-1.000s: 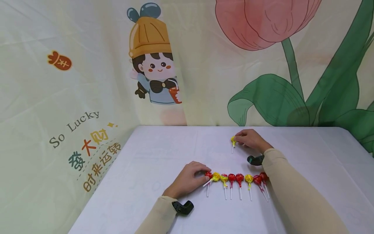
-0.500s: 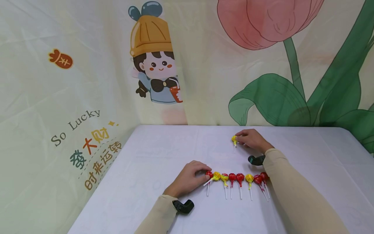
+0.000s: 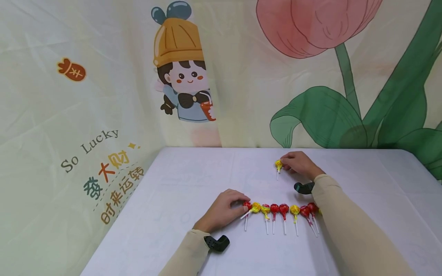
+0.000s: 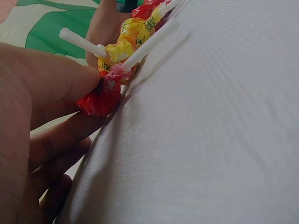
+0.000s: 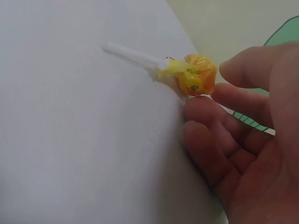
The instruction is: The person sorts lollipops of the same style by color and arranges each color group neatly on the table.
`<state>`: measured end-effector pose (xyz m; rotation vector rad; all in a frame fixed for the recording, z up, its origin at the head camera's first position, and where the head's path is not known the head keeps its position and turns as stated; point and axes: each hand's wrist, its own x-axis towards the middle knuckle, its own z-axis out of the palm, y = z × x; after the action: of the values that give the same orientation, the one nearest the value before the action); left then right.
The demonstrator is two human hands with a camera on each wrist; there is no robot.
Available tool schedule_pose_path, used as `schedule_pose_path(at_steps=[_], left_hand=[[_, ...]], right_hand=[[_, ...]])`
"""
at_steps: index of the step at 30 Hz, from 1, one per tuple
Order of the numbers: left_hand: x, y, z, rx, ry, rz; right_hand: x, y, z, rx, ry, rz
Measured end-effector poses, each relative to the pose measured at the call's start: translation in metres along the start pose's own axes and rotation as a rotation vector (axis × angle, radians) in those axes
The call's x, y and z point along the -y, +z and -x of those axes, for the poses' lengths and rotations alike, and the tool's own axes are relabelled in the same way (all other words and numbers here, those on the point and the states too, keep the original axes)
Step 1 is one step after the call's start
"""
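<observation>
In the head view my left hand (image 3: 224, 211) pinches the head of a red lollipop (image 3: 247, 205) at the left end of a row, thumb and fingers on its wrapper. Beside it lies a yellow lollipop (image 3: 256, 207), its white stick crossing toward the thumb. Farther back, my right hand (image 3: 299, 164) is at another yellow lollipop (image 3: 278, 164), whose stick points toward the near side. In the right wrist view that yellow lollipop (image 5: 198, 74) lies on the table, with the thumb and forefinger tips right at its round end, slightly spread.
Several red and yellow lollipops, among them a red lollipop (image 3: 284, 209) and a yellow lollipop (image 3: 294, 210), continue the row rightward. The right sleeve (image 3: 355, 226) overlaps the row's right end. A white-covered table (image 3: 193, 172) meets a printed curtain (image 3: 238, 76) behind.
The far yellow lollipop's head has shifted slightly right, and the right fingertips have eased a little away from it. The left hand stays on the red lollipop.
</observation>
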<state>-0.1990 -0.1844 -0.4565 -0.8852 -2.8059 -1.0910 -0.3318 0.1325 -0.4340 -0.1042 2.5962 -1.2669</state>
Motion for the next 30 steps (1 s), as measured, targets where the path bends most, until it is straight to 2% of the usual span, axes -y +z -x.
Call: schedule_pose_path(at_steps=[9, 20, 27, 30], left_hand=[[0.0, 0.0, -0.001, 0.003, 0.001, -0.007], [0.001, 0.001, 0.0, -0.001, -0.011, 0.001], [0.0, 0.001, 0.0, 0.003, 0.004, 0.002], [0.001, 0.0, 0.0, 0.0, 0.003, -0.006]], right_hand=[[-0.004, -0.01, 0.006, 0.018, 0.027, -0.089], [-0.003, -0.022, 0.016, 0.051, 0.026, -0.074], [-0.002, -0.04, 0.039, 0.055, -0.067, -0.037], [-0.002, -0.046, 0.05, 0.039, -0.11, -0.062]])
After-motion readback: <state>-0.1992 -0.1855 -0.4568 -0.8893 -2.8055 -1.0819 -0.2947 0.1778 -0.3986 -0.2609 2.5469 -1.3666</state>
